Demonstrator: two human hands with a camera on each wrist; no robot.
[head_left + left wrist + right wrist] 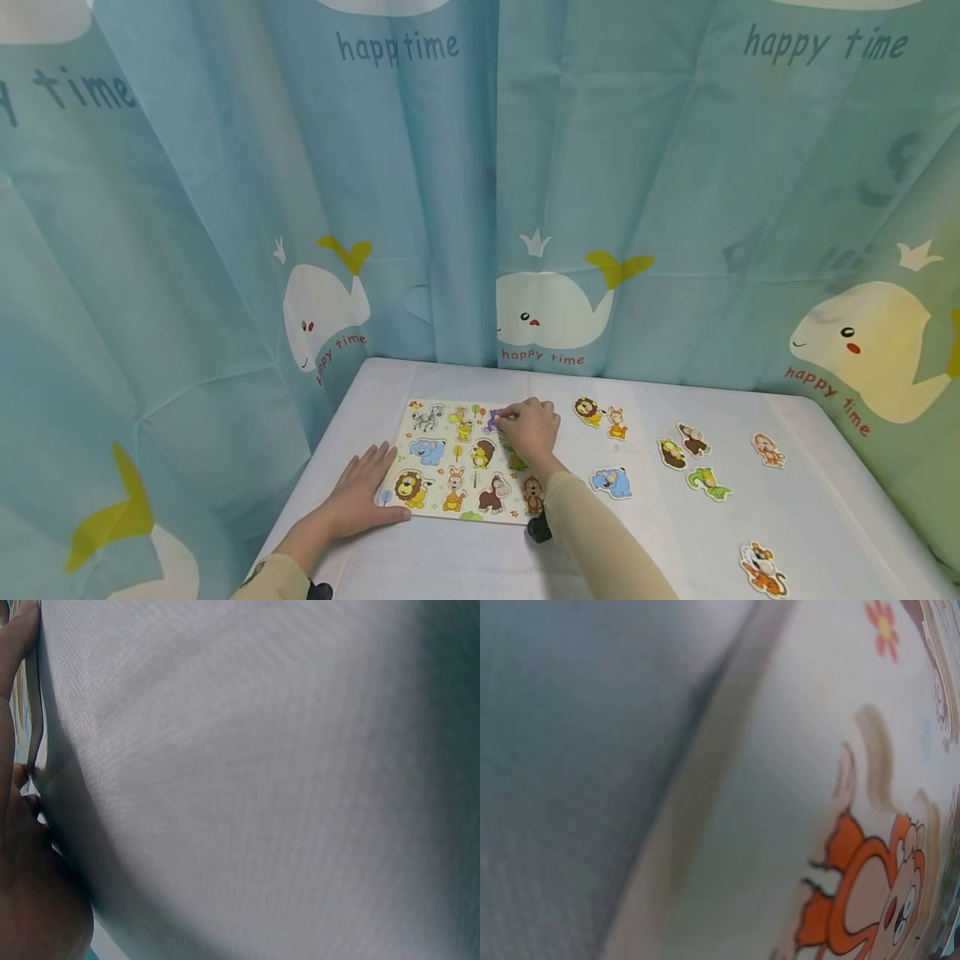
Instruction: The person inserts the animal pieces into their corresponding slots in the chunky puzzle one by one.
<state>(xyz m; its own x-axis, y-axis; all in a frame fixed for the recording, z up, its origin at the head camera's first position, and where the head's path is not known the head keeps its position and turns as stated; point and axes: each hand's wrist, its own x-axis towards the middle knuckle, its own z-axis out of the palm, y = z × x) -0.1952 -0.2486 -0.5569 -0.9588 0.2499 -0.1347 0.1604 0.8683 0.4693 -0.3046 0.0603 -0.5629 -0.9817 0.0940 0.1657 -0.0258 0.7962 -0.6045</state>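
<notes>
A flat puzzle board (441, 421) with colourful animal pictures lies on the white table. My left hand (358, 493) rests at its left edge with fingers extended and the thumb along the near corner. In the left wrist view, fingers and palm (37, 892) show beside the board's edge. At the board's far right, my right hand (534, 433) pinches a purple animal puzzle piece (491, 422), partly hidden by the fingertips, over the top row. Below that hand, a green animal picture (514, 458) is partly covered. The monkey picture (870, 900) fills part of the right wrist view.
Right of the board lie loose pieces: a lion (588, 411), a kangaroo (617, 423) and an elephant (611, 482). Farther right are a hedgehog (672, 454), a gorilla (693, 440), a crocodile (708, 483), a monkey (768, 450) and a tiger (763, 570). A blue whale-print curtain (450, 167) hangs behind.
</notes>
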